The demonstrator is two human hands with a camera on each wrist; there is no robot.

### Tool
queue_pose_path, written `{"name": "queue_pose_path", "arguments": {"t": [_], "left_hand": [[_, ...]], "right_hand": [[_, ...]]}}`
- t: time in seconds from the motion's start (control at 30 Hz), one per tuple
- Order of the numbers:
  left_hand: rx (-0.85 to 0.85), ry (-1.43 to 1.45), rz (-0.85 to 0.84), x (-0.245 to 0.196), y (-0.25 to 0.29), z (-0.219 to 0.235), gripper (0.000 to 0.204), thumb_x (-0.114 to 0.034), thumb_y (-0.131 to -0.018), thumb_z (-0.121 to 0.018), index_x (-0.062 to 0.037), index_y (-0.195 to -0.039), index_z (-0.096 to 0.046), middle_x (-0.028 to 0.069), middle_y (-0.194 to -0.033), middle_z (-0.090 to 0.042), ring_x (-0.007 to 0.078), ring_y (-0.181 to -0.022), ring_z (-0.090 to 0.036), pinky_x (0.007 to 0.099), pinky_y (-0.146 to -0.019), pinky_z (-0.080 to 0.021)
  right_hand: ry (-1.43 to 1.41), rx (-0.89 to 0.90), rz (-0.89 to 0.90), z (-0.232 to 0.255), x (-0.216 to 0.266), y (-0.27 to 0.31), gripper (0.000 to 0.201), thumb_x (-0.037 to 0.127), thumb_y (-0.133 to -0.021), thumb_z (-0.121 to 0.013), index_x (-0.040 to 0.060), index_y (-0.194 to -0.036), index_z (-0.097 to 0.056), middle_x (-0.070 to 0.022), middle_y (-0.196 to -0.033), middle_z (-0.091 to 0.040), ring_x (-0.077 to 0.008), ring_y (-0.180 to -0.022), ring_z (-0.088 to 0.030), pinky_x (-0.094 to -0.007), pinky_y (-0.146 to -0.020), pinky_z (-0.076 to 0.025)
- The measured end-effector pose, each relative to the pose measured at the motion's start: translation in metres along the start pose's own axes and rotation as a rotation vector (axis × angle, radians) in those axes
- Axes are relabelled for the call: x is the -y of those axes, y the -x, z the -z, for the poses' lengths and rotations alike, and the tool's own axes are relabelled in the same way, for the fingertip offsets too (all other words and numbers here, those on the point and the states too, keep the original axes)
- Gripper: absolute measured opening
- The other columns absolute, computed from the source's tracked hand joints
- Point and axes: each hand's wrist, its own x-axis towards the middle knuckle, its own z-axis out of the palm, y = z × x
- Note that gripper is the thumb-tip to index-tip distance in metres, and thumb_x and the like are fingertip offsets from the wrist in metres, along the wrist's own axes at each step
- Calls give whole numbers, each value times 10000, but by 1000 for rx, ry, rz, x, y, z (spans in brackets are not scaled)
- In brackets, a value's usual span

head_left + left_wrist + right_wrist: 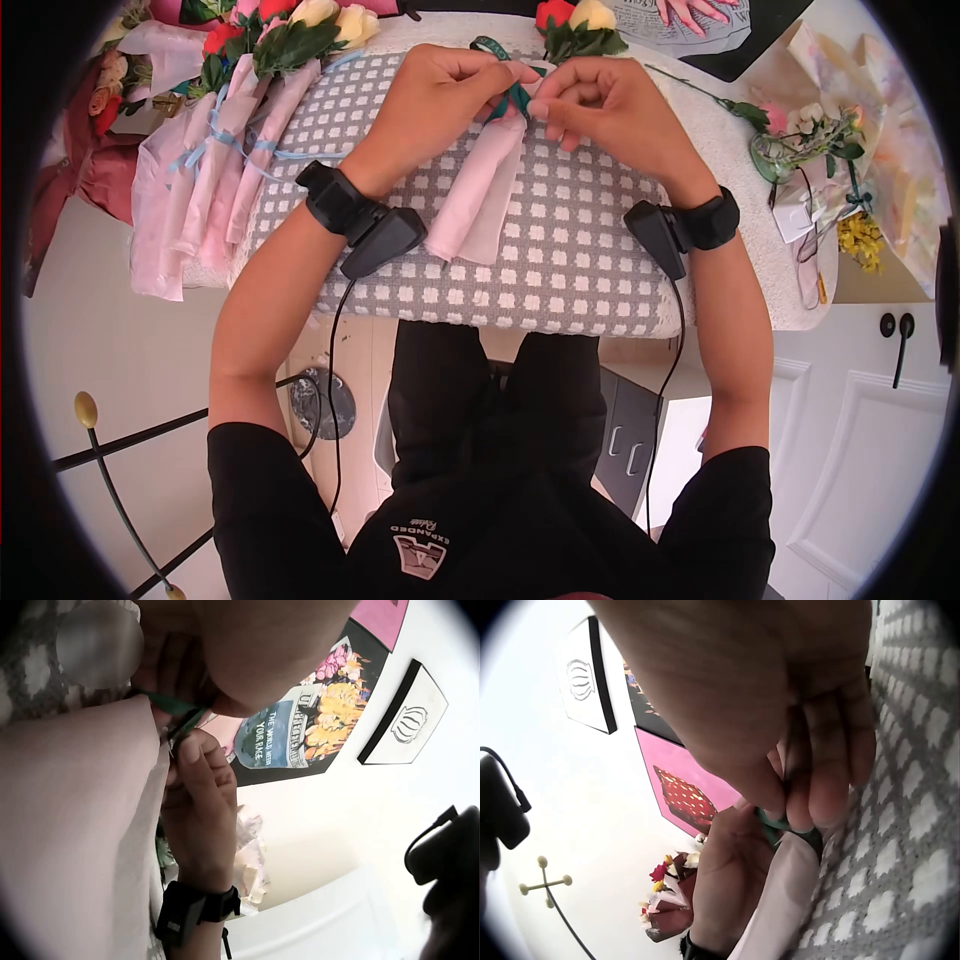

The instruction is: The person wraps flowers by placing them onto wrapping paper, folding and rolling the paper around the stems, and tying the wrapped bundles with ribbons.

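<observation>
A narrow bundle wrapped in pale pink paper (474, 195) lies on the grey and white checked cloth (560, 262). Dark green ribbon (519, 97) circles its gathered upper end, and a ribbon loop stands up beyond the knuckles. From one side my left hand (440, 100) pinches the ribbon between thumb and finger. Opposite it, the right hand (610, 112) pinches ribbon too, fingertips close to the left hand's. In the left wrist view the green ribbon (174, 705) spans between both hands. Fingers partly hide the crossing of the ribbon.
Several pink-wrapped bouquets (215, 160) with pale blue ribbons lie at left. Red and cream roses (580, 30) sit beyond my hands. On the right are a glass vase (775, 158) with flowers and a pastel paper wrap (880, 140). Cables hang from both wrist cameras.
</observation>
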Motion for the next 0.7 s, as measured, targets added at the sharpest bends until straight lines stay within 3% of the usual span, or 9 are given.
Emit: {"name": "queue_pose_path", "arguments": {"t": [0.2,0.3,0.37,0.47,0.5,0.7], "left_hand": [[-47,-153,-26,5,-2,1,280,-232,-975,-601,1,-1053,-734,-9,-759,-655,24,-695,-564,175,-642,-456],[-123,-43,-93,4,-5,0,228,-191,-936,-630,-1,-966,-751,-14,-656,-600,27,-613,-528,195,-562,-444],[-33,-163,-29,8,-5,4,273,-232,-977,-603,-1,-1029,-737,-27,-692,-595,27,-649,-511,188,-600,-426],[-11,-191,-34,10,-5,4,273,-234,-977,-603,3,-1004,-736,-26,-686,-592,31,-650,-510,190,-601,-427],[-41,-113,-101,10,-5,2,284,-221,-957,-610,17,-828,-696,-16,-683,-621,31,-642,-537,193,-581,-457],[-2,-87,-35,8,-5,3,271,-235,-988,-576,-12,-923,-715,4,-767,-666,47,-680,-597,194,-630,-496]], "right_hand": [[70,74,-49,-1,2,1,152,120,-862,-719,-20,-919,-702,-56,-738,-697,-85,-616,-640,-206,-556,-508],[71,102,-104,2,2,1,146,115,-865,-711,-22,-913,-701,-59,-761,-700,-81,-641,-638,-211,-583,-505],[34,66,-26,1,-7,-3,144,123,-870,-709,-15,-911,-702,-47,-773,-698,-73,-666,-633,-211,-609,-498],[9,-20,93,1,-11,-7,149,144,-879,-706,-3,-910,-704,-18,-791,-688,-57,-712,-615,-207,-656,-481],[32,-76,150,-1,-12,-6,156,157,-884,-705,3,-911,-705,-2,-795,-681,-49,-731,-604,-203,-677,-470],[-35,-111,142,1,-2,-7,157,168,-891,-703,16,-929,-710,22,-776,-660,-21,-688,-552,-193,-615,-424]]}}
